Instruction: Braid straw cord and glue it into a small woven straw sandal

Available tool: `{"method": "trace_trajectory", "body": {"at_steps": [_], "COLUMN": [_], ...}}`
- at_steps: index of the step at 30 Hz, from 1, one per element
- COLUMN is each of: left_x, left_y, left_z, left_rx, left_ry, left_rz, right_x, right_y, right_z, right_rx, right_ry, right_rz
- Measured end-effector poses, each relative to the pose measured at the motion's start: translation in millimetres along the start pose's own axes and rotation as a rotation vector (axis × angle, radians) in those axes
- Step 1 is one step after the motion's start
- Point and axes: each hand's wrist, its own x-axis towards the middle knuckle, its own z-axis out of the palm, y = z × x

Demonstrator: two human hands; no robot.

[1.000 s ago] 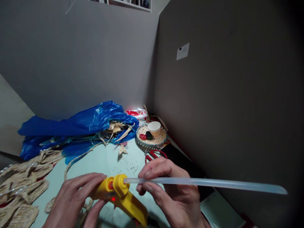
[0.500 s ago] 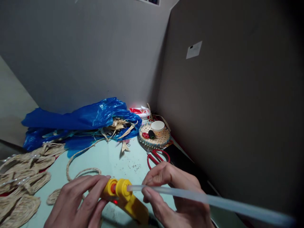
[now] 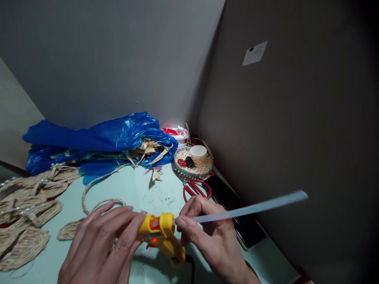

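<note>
My left hand (image 3: 103,240) is wrapped round the front of a yellow glue gun (image 3: 168,242), whose small red light glows. Between the thumb and fingers of my right hand (image 3: 207,236) is a long translucent glue stick (image 3: 248,211). One end of the stick meets the rear opening of the gun; the other points up to the right. My right fingertips pinch it close to the opening and cover that spot. A black cord (image 3: 191,264) hangs from the gun's handle.
Woven straw sandals (image 3: 25,248) lie at the left, with a braided cord (image 3: 85,197) nearby. Behind are a blue plastic bag (image 3: 97,136) with dried fibres and a basket (image 3: 192,173) holding a white cup (image 3: 198,152). Red-handled scissors (image 3: 204,185) and a black phone (image 3: 233,209) sit right.
The glue stick's free end has swung upward and less of it shows. My right hand has shifted left and down, nearer the gun, which has turned and shows more of its side.
</note>
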Motion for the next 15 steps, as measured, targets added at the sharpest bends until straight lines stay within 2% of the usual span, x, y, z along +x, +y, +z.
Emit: {"method": "trace_trajectory", "body": {"at_steps": [3,8,11,15], "left_x": [-2.1,-5.3,-3.9,-2.5], "left_y": [1.0,3.0,4.5,2.6], "left_z": [1.2,2.3,2.0,1.7], "left_rx": [-0.015,-0.014,-0.026,-0.066], "left_ry": [-0.001,0.016,0.01,0.019], "left_rz": [-0.025,-0.059,-0.068,-0.041], "right_x": [1.6,-0.2,-2.1,-2.4], "right_y": [-2.2,0.6,3.9,2.9], "right_z": [-7.0,-20.4,-19.1,-11.4], "right_rx": [0.038,0.261,0.2,0.102], "right_ry": [-0.053,-0.088,-0.035,0.04], "right_rz": [0.023,0.025,-0.031,-0.023]}}
